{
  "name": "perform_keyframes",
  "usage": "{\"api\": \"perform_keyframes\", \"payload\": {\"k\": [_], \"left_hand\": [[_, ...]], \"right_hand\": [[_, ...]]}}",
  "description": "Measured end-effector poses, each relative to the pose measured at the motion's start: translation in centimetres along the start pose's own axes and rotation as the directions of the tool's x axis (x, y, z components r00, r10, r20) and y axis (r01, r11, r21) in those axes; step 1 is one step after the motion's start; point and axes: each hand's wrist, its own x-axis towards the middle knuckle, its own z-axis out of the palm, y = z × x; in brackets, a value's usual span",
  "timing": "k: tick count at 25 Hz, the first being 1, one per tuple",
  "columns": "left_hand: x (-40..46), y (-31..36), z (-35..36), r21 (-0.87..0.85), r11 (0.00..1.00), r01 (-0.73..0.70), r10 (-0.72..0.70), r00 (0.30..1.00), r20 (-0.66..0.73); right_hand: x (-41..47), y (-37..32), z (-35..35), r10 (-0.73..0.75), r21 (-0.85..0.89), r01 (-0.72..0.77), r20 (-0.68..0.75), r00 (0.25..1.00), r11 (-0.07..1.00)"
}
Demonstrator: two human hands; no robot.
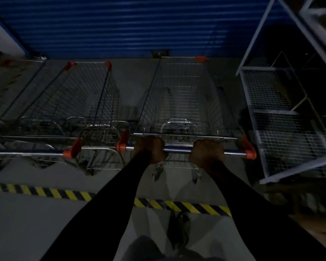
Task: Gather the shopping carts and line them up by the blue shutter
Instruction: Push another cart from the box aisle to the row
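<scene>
A wire shopping cart (181,95) with orange corner caps stands straight ahead, its nose close to the blue shutter (124,25). My left hand (151,148) and my right hand (207,154) are both closed around its metal handle bar (178,149). To the left a second cart (83,95) is parked facing the shutter, with its handle (26,153) at the left edge. Part of a third cart (11,87) shows at the far left.
A grey wire-mesh rack (282,117) stands close on the right of my cart. Yellow-and-black hazard tape (51,192) crosses the grey floor behind the carts. My shoe (181,228) is below. A narrow gap of floor separates the two carts.
</scene>
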Motion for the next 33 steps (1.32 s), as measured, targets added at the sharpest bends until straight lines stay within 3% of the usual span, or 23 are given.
{"api": "perform_keyframes", "payload": {"k": [11, 17, 22, 25, 33], "left_hand": [[5.4, -1.0, -0.6, -0.024, 0.999, -0.026, 0.027, 1.000, 0.013], [4.3, -0.8, -0.6, -0.057, 0.998, -0.018, 0.017, 1.000, -0.019], [1.9, -1.0, -0.1, -0.117, 0.993, -0.026, 0.032, 0.998, 0.054], [0.4, -1.6, 0.7, -0.100, 0.994, -0.047, 0.051, 0.998, 0.040], [-0.4, -2.8, 0.2, -0.095, 0.992, -0.078, 0.082, 0.996, 0.043]], "right_hand": [[5.6, 1.0, 0.3, 0.008, -0.010, -0.008, -0.001, 1.000, 1.000], [5.0, 0.7, -0.1, 0.009, -0.034, -0.008, 0.046, 0.999, 0.999], [2.9, 0.1, 0.2, 0.005, -0.057, 0.000, 0.092, 0.996, 0.998], [1.4, -0.4, 1.0, -0.048, -0.118, 0.052, 0.043, 0.998, 0.992], [0.4, -2.1, 0.8, 0.044, -0.092, -0.043, 0.010, 0.999, 0.995]]}}
